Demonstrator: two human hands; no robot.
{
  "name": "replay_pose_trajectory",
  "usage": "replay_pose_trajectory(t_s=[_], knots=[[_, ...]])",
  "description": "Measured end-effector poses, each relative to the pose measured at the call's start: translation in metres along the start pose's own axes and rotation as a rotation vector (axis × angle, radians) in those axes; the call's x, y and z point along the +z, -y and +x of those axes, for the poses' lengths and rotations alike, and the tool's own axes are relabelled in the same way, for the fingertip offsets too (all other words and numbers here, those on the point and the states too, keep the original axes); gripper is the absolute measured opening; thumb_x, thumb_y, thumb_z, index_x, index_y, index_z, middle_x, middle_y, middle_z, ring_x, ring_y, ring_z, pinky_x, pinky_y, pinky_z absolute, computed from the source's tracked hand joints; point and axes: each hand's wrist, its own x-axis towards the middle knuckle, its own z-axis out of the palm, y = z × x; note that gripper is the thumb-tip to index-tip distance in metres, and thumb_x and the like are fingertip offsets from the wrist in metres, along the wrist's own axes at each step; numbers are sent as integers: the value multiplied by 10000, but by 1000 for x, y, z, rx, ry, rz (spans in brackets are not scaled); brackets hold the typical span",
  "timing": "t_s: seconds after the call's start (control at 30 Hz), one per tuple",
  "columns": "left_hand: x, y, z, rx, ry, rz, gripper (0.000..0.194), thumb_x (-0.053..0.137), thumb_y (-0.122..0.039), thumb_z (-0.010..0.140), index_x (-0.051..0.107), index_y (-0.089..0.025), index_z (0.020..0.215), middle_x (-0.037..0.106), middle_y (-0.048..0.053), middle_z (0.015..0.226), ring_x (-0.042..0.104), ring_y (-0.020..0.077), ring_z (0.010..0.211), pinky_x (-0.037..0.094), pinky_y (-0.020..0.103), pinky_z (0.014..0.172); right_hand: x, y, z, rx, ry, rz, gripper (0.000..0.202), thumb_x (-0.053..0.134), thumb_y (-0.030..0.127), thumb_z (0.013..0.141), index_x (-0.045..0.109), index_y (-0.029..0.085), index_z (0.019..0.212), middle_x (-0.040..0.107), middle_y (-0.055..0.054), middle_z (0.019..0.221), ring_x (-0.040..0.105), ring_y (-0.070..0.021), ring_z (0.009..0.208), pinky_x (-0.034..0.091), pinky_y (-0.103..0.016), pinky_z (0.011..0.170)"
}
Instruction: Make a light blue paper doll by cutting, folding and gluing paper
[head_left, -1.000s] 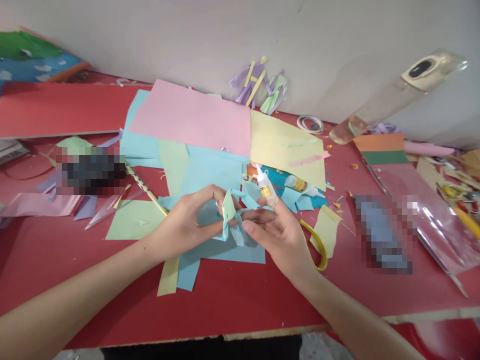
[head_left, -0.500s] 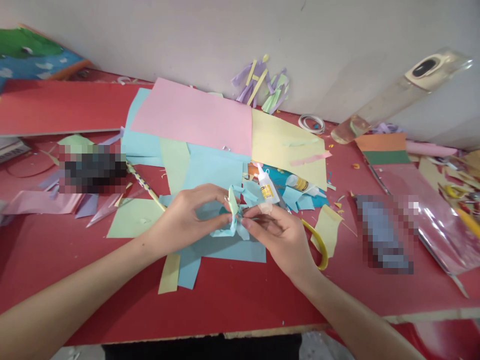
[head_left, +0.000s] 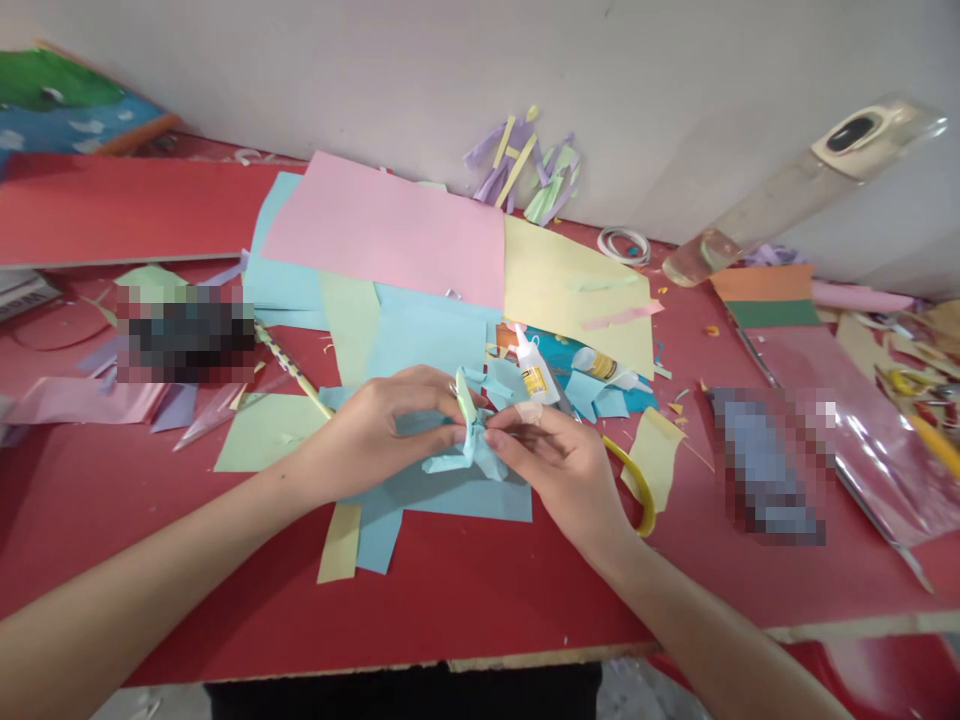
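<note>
Between my two hands, over the blue paper sheets [head_left: 427, 335], is a small folded paper figure [head_left: 471, 430] in light blue and pale green. My left hand [head_left: 390, 425] pinches it from the left between thumb and fingers. From the right, my right hand [head_left: 559, 455] pinches its blue part, with the fingertips close to those of my left hand. A pale strip is wrapped on one finger of my right hand. A white glue bottle [head_left: 535, 375] lies just beyond my right hand, and a yellow scissors handle [head_left: 637, 480] shows beside it.
Pink paper [head_left: 397, 235] and yellow paper [head_left: 581, 290] lie behind. Paper figures [head_left: 510, 165] lean on the wall. To the right are a clear bottle [head_left: 780, 210], a blurred dark object [head_left: 769, 465] and a pink plastic folder [head_left: 847, 420]. A striped pencil [head_left: 296, 372] is left.
The blue lower part of the paper figure has shifted slightly and looks more spread between my fingers. Both hands keep their hold nearly in place.
</note>
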Motion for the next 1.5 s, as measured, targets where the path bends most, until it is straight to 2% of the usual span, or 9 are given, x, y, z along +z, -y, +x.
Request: replay_pose_trajectory(t_s=[0.23, 0.37, 0.47, 0.67, 0.8, 1.0, 1.27, 1.37, 1.5], knots=[[0, 0, 0, 8, 28, 5, 67, 640, -212, 870, 703, -224, 851, 687, 35, 1091, 628, 197, 1084, 501, 329, 928, 0, -1, 1, -14, -23, -9, 83, 714, 286, 831, 681, 214, 807, 659, 21, 729, 598, -90, 632, 526, -191, 594], [-3, 0, 1, -16, 71, -20, 126, 637, -224, 871, 711, -228, 768, 663, 40, 1200, 630, 219, 1106, 521, 358, 907, 1, -2, 0, -29, -13, -33, 84, 715, 297, 830, 688, 217, 828, 692, 2, 768, 655, -126, 704, 557, -219, 626], [-3, -1, 1, -26, 71, -43, 178, 636, -252, 874, 684, -229, 704, 685, 29, 1123, 644, 218, 1060, 531, 367, 891, 1, -1, -1, -34, -13, -49, 99, 713, 314, 828, 687, 218, 831, 703, -6, 771, 676, -150, 715, 573, -243, 621], [-2, -2, 1, -9, 67, -38, 137, 637, -252, 870, 679, -231, 741, 703, 27, 1078, 631, 222, 1076, 521, 369, 919, 2, 0, -1, -45, -12, -51, 91, 710, 304, 830, 683, 218, 827, 711, -4, 772, 686, -152, 729, 575, -237, 625], [-2, 1, 2, -20, 87, -49, 130, 628, -283, 892, 686, -245, 782, 707, 21, 903, 612, 223, 1116, 513, 356, 925, 2, -1, -2, -53, -14, -51, 99, 709, 311, 830, 683, 216, 828, 711, -5, 776, 684, -153, 729, 572, -239, 624], [-1, 1, 2, -19, 106, -40, 122, 600, -281, 915, 717, -248, 910, 657, 41, 1219, 615, 215, 1120, 524, 362, 919, 2, 0, -1, -56, -26, -78, 110, 694, 317, 836, 677, 210, 817, 712, -15, 783, 680, -159, 721, 570, -248, 607], [-2, 5, 2, 33, 47, -12, 178, 630, -287, 894, 689, -234, 736, 688, 39, 1161, 574, 245, 1200, 517, 425, 961, 2, 1, -2, -78, -23, -88, 82, 681, 295, 852, 676, 222, 816, 699, -4, 767, 672, -150, 714, 574, -244, 615], [1, 8, 2, 53, 24, 12, 176, 634, -285, 892, 683, -235, 732, 708, 40, 1120, 549, 258, 1245, 472, 473, 1035, 3, 0, -3, -90, -18, -89, 93, 676, 303, 858, 669, 222, 814, 692, -3, 757, 673, -152, 706, 575, -246, 607], [4, 8, 1, 102, -12, 68, 171, 655, -267, 882, 666, -228, 716, 727, 33, 1083, 574, 240, 1228, 332, 499, 1171, 3, -2, -3, -101, -8, -87, 86, 670, 296, 866, 656, 224, 822, 691, 0, 766, 678, -147, 709, 580, -242, 622]])
